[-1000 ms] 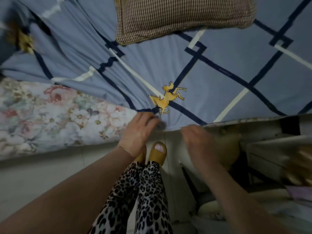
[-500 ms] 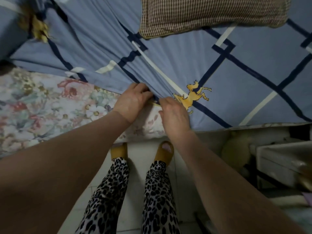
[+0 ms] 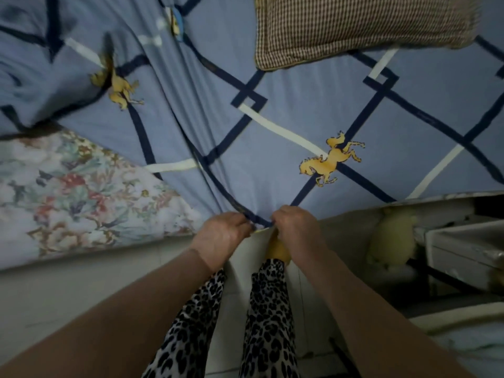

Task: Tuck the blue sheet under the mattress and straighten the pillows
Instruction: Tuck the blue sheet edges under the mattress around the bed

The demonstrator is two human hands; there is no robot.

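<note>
Both hands meet at the near edge of the blue sheet [image 3: 286, 85], side by side and almost touching. Left hand [image 3: 222, 236] has its fingers curled over the sheet's hem, grasping the cloth, and right hand [image 3: 296, 227] is clenched on the same hem just beside it, knuckles up. From the place where they hold it, folds fan out across the sheet toward its far side, and the cloth is drawn tight between that place and the checked pillow [image 3: 362, 25], which lies flat on the sheet at the far side, its near corner over a dark stripe. A yellow horse print [image 3: 331, 159] on the sheet lies just beyond the right hand; a second one [image 3: 120, 88] sits farther off to the left of the hands, among deeper creases. To the left of the hands the sheet stops short and leaves the floral mattress [image 3: 76, 192] bare at its corner and side. Below the hands are the person's leopard-print trousers [image 3: 270, 323], one yellow slipper [image 3: 276, 249] showing under the right wrist, and a pale tiled floor [image 3: 81, 282]. To the right of the hands, beside the bed, stands a pale drawer unit [image 3: 463, 246].
</note>
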